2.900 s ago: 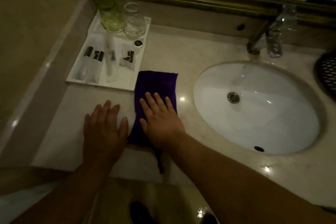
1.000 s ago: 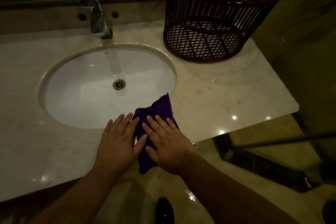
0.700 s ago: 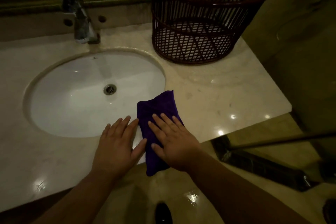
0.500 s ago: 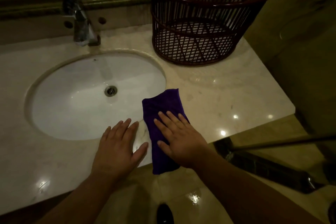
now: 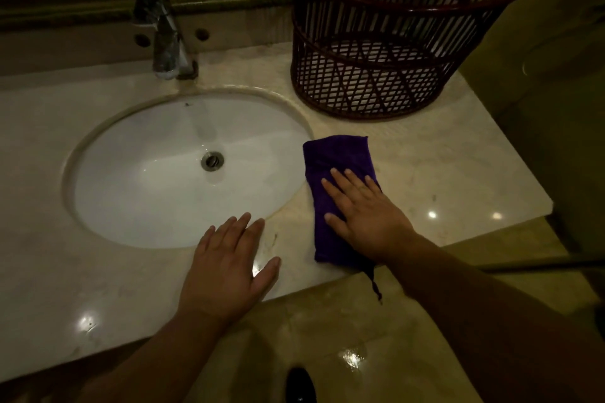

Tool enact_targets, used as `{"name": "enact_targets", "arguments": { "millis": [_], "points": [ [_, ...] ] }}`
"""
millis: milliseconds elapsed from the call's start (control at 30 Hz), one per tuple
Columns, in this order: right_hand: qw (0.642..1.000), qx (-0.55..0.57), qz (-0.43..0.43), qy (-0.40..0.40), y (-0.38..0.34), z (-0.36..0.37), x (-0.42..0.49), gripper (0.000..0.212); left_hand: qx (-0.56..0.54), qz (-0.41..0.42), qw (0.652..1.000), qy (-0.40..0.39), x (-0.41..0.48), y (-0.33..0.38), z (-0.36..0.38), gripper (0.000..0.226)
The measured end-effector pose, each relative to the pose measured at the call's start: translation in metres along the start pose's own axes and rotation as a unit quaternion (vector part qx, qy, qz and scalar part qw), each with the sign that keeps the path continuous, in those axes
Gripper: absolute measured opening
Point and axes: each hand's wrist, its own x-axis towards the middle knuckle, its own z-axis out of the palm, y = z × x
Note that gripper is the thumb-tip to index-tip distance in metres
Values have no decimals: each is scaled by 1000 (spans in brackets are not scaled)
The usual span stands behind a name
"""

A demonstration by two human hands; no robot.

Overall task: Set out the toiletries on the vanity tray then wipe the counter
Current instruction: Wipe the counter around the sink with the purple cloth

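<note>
Right hand (image 5: 363, 213) flat, fingers spread, pressing the folded purple cloth (image 5: 337, 170) onto the pale stone surface (image 5: 458, 180), just right of the white sink (image 5: 170, 173). Left hand (image 5: 229, 268) open, palm down at the sink's near rim, holding nothing. Dark slatted basket (image 5: 393, 42) behind the cloth, tap (image 5: 167, 42) behind the sink. Dim room, no readable labels.

The right hand (image 5: 366, 209) lies flat over the near half of the purple cloth (image 5: 337, 160), hiding that part. Behind the sink (image 5: 183, 170), the faucet (image 5: 167, 42) is blurred, its handles not discernible. Right of the sink, the wicker basket (image 5: 402, 36) runs off the top edge. Nearer than the sink, a dark object (image 5: 299, 386) on the floor is cut off at the bottom edge, unidentifiable.
</note>
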Motion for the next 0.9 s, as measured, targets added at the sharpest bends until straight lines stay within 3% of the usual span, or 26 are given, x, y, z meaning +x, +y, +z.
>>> {"name": "enact_targets", "arguments": {
  "millis": [133, 300, 433, 600, 733, 900],
  "points": [
    [999, -17, 33, 5, -19, -8, -3, 72, -8, -3, 1000, -1, -1, 0, -1, 79],
    [980, 33, 118, 158, -66, -19, -23, 58, -18, -5, 1000, 3, -1, 0, -1, 79],
    [974, 81, 208, 44, -82, -22, -27, 48, -20, -3, 1000, 8, -1, -2, 2, 77],
    [955, 141, 260, -4, -70, -36, -28, 27, -40, 7, 999, 11, 1, -8, 4, 76],
    [945, 204, 251, 47, -59, -60, -45, 15, -65, 17, 998, 13, 12, -6, -5, 78],
    [951, 236, 176, 94, -61, -108, -63, 13, -47, 91, 994, 30, 63, 23, -38, 88]
  ]
}}
